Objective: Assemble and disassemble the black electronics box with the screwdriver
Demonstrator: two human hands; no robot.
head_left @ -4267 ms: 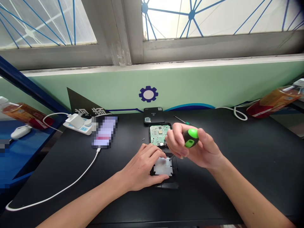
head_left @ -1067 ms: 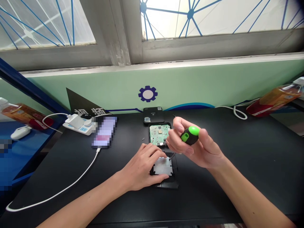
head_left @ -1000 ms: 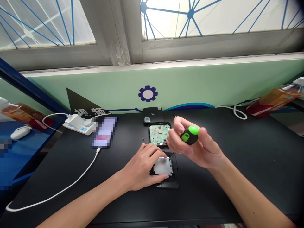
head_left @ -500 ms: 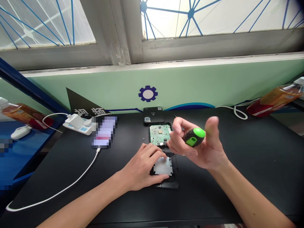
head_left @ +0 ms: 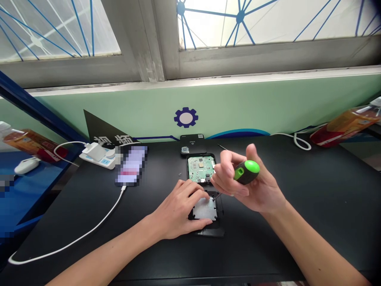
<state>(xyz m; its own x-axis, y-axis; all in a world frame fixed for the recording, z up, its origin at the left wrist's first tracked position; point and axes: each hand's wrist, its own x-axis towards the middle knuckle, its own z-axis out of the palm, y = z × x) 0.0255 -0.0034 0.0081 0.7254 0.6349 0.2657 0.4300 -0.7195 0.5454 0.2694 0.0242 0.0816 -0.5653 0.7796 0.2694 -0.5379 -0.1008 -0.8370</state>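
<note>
Right hand (head_left: 253, 186) is wrapping a narrow grip around the green-capped screwdriver (head_left: 246, 171), tip angling down to the metal-plated module (head_left: 204, 209) just below. Left hand (head_left: 178, 210) is pressing flat on that module, pinning it to the tabletop (head_left: 297, 190). Risk: the slanted tip may be slipping off the screw, stripping it.

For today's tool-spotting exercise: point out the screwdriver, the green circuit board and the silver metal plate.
screwdriver (head_left: 246, 172): head view, on its green-and-black handle.
green circuit board (head_left: 200, 166): head view, on the board's middle.
silver metal plate (head_left: 204, 209): head view, on the plate's bare centre.
</note>
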